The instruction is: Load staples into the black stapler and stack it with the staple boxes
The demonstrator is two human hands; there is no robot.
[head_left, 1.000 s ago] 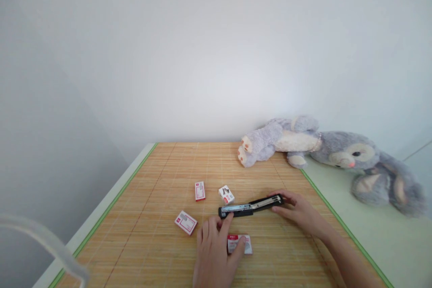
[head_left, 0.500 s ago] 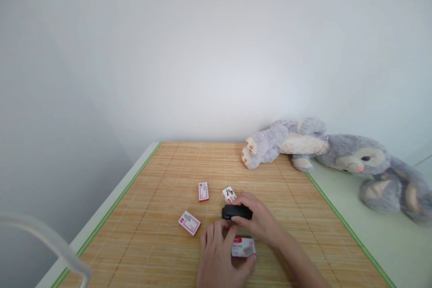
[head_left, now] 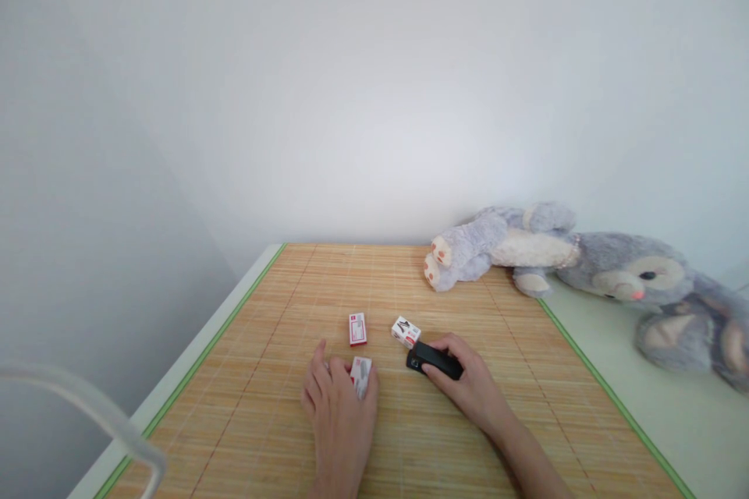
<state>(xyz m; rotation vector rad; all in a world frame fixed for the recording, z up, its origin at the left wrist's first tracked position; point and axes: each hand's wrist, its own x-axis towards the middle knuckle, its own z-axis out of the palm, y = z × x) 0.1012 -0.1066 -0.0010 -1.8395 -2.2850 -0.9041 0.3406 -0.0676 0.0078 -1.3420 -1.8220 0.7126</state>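
Head view, sole view. Wall (head_left: 351, 93): pale, plain, behind everything. Clock face centred between the two hands, twelve toward the wall.

Item: black stapler (head_left: 441, 361), at two o'clock, folded together, nose toward ten. Right hand (head_left: 471, 386), at three: fingers and thumb closed round the stapler's sides. Whether the stapler rests on the mat or is slightly raised cannot be told.

Item: grey-and-red printed box (head_left: 361, 374), at ten o'clock. Left hand (head_left: 339, 399), at nine: box apparently gripped between thumb and fingers; anything further under the palm is hidden.

Step in hand, as judged: handling and arranging stapler and small boxes, one to each hand. Next move, as judged, calls for a light left pinch that spares the cardboard, and a steady right hold, minding the box by the stapler's nose.

Item: white box with black stapler picture (head_left: 406, 331), at half past twelve, just beside the stapler; contact uncertain.

Item: red-edged white box (head_left: 356, 329), at eleven, apart from both hands.

Surface: slatted bamboo mat (head_left: 316, 281), green-edged, on a pale green tabletop (head_left: 620, 374).

Room: grey plush toy (head_left: 532, 248), lying between one and two, feet on mat, head beyond it; white curved tube (head_left: 117, 422), near nine, purpose unclear.
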